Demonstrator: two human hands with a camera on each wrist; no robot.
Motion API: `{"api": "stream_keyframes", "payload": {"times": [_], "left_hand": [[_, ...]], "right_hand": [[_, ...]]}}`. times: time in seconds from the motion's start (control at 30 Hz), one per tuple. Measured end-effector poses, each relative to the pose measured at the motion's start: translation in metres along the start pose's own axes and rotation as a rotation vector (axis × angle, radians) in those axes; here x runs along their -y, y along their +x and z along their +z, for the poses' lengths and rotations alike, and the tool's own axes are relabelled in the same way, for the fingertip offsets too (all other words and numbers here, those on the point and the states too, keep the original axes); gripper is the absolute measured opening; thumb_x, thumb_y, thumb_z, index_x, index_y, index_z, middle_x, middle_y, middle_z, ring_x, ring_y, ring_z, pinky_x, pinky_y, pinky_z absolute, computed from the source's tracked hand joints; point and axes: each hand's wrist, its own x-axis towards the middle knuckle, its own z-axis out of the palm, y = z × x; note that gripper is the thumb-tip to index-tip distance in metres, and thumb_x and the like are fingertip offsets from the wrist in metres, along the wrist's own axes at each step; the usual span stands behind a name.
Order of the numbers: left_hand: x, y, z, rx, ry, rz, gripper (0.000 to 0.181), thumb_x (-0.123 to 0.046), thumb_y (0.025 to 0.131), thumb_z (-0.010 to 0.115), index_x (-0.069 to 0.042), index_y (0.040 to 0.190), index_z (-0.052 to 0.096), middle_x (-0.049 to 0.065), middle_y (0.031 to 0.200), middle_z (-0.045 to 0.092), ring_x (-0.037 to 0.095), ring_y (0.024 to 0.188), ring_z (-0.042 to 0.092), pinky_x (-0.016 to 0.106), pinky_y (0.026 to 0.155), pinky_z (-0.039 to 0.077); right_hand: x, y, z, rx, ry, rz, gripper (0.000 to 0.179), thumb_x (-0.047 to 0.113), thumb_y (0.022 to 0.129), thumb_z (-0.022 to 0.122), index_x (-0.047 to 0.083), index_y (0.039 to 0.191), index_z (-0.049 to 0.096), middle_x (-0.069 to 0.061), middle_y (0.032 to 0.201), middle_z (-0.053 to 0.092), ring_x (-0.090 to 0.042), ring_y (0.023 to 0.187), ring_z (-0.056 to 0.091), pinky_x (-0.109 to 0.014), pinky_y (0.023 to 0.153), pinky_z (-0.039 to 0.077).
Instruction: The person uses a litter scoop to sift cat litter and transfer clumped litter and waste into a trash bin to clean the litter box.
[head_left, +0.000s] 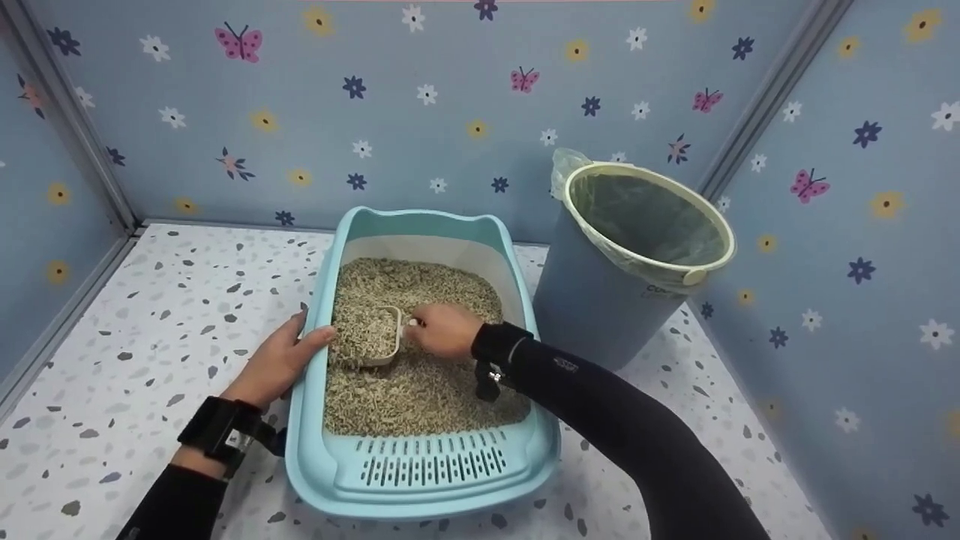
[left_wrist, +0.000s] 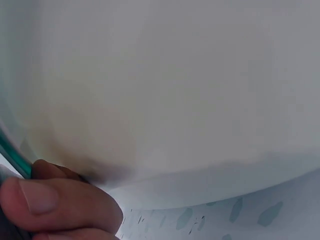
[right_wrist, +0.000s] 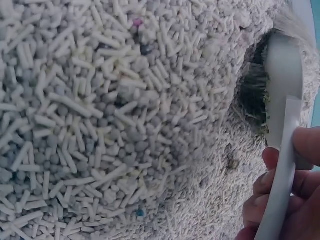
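Light blue litter tray (head_left: 315, 450) sits mid-surface on a white speckled tabletop (head_left: 150, 330), long axis running away from the viewer. Near end has a slotted grille step; far end has a raised rim with two ear-like bumps. Tray filled with pale grey-beige litter pellets (head_left: 420, 390), short sticks mixed with small round grains in the right wrist view.

Right hand (head_left: 442, 330) is inside the tray, over the litter, fingers curled round the handle of a white scoop (head_left: 379, 337). Scoop bowl points left toward the tray's left wall, lies low in the pellets and carries some. Right wrist view: the thin white handle crosses between thumb and fingers (right_wrist: 272, 190); the bowl is partly sunk in the litter near the tray wall.

Left hand (head_left: 277, 360) rests on the tray's left rim from outside, thumb hooked over the edge toward the litter, remaining fingers against the outer wall. Grip is clamped on the rim. Left wrist view is mostly blurred pale tray wall at close range, a thumb at lower left, a strip of speckled surface below.

Both forearms in dark sleeves; black wrist-mounted units on each.

Blue bin (head_left: 592, 300) stands just right of the tray's far end, apart from it, tilted in view, lined with a thin translucent bag folded over a cream rim.

Blue walls with flower and butterfly print enclose three sides.
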Motion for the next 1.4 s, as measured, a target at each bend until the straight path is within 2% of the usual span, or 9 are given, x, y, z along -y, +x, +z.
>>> {"api": "stream_keyframes", "payload": {"times": [0.03, 0.2, 0.27, 0.4, 0.67, 0.8, 0.93, 1.17, 1.4], "left_hand": [[0.0000, 0.0000, 0.0001, -0.001, 0.007, 0.003, 0.086, -0.046, 0.115, 0.058, 0.004, 0.174, 0.023, 0.032, 0.140, 0.060, 0.028, 0.102, 0.072, 0.034, 0.083, 0.064], [0.0005, -0.0012, -0.0004, -0.004, 0.009, 0.001, 0.085, -0.047, 0.115, 0.057, 0.003, 0.175, 0.023, 0.031, 0.129, 0.061, 0.023, 0.089, 0.069, 0.032, 0.070, 0.060], [0.0008, -0.0014, -0.0001, 0.000, 0.000, 0.001, 0.085, -0.047, 0.115, 0.056, 0.002, 0.175, 0.022, 0.031, 0.129, 0.060, 0.026, 0.090, 0.069, 0.034, 0.071, 0.060], [0.0014, -0.0013, 0.0000, -0.005, 0.014, 0.015, 0.086, -0.046, 0.115, 0.056, 0.004, 0.175, 0.021, 0.032, 0.145, 0.056, 0.032, 0.112, 0.068, 0.033, 0.090, 0.060], [0.0004, -0.0015, 0.0005, -0.005, 0.005, 0.016, 0.085, -0.045, 0.115, 0.057, 0.004, 0.175, 0.021, 0.034, 0.146, 0.056, 0.038, 0.114, 0.070, 0.035, 0.090, 0.062], [0.0004, -0.0012, 0.0009, -0.009, -0.012, 0.017, 0.083, -0.044, 0.115, 0.057, 0.003, 0.175, 0.023, 0.032, 0.138, 0.060, 0.034, 0.104, 0.072, 0.036, 0.084, 0.064], [0.0003, -0.0011, 0.0014, -0.001, -0.008, 0.012, 0.084, -0.044, 0.115, 0.058, 0.003, 0.175, 0.022, 0.032, 0.134, 0.061, 0.030, 0.096, 0.072, 0.037, 0.077, 0.065], [0.0001, -0.0008, 0.0026, 0.001, 0.015, 0.011, 0.086, -0.045, 0.115, 0.056, 0.005, 0.174, 0.020, 0.032, 0.137, 0.057, 0.028, 0.096, 0.069, 0.036, 0.079, 0.063], [-0.0010, 0.0010, 0.0022, -0.013, 0.027, 0.013, 0.087, -0.046, 0.114, 0.057, 0.005, 0.174, 0.021, 0.034, 0.135, 0.060, 0.028, 0.093, 0.071, 0.037, 0.075, 0.064]], "right_hand": [[0.0001, 0.0004, -0.0001, 0.000, 0.000, -0.002, 0.033, 0.039, 0.117, 0.059, 0.020, 0.090, 0.051, 0.005, 0.082, 0.049, -0.014, 0.073, 0.047, -0.031, 0.071, 0.038], [-0.0002, 0.0033, -0.0004, 0.026, -0.007, -0.021, 0.032, 0.036, 0.119, 0.056, 0.016, 0.095, 0.053, 0.001, 0.083, 0.044, -0.017, 0.072, 0.041, -0.033, 0.073, 0.031], [-0.0006, 0.0044, 0.0001, 0.032, -0.015, -0.019, 0.028, 0.036, 0.120, 0.054, 0.015, 0.102, 0.061, 0.002, 0.087, 0.052, -0.016, 0.076, 0.046, -0.033, 0.076, 0.034], [-0.0012, 0.0065, 0.0001, 0.038, -0.030, -0.016, 0.029, 0.038, 0.120, 0.054, 0.015, 0.120, 0.072, 0.001, 0.103, 0.070, -0.017, 0.090, 0.061, -0.038, 0.088, 0.046], [-0.0010, 0.0087, -0.0019, 0.052, -0.008, -0.013, 0.032, 0.036, 0.120, 0.054, 0.012, 0.130, 0.072, -0.004, 0.114, 0.072, -0.020, 0.095, 0.063, -0.040, 0.093, 0.049], [-0.0017, 0.0089, -0.0016, 0.056, 0.008, -0.022, 0.033, 0.035, 0.120, 0.055, 0.011, 0.137, 0.071, -0.007, 0.122, 0.074, -0.021, 0.102, 0.066, -0.043, 0.099, 0.052], [-0.0019, 0.0092, -0.0027, 0.050, 0.005, -0.031, 0.032, 0.033, 0.120, 0.055, 0.011, 0.137, 0.072, -0.007, 0.122, 0.075, -0.023, 0.103, 0.067, -0.044, 0.100, 0.052], [-0.0031, 0.0100, -0.0026, 0.058, 0.051, -0.026, 0.033, 0.031, 0.120, 0.055, 0.008, 0.139, 0.070, -0.009, 0.123, 0.073, -0.022, 0.101, 0.066, -0.040, 0.097, 0.053], [-0.0057, 0.0102, -0.0048, 0.127, 0.119, -0.099, 0.026, 0.023, 0.119, 0.057, 0.001, 0.124, 0.068, -0.005, 0.101, 0.055, -0.019, 0.088, 0.047, -0.034, 0.084, 0.034]]}}
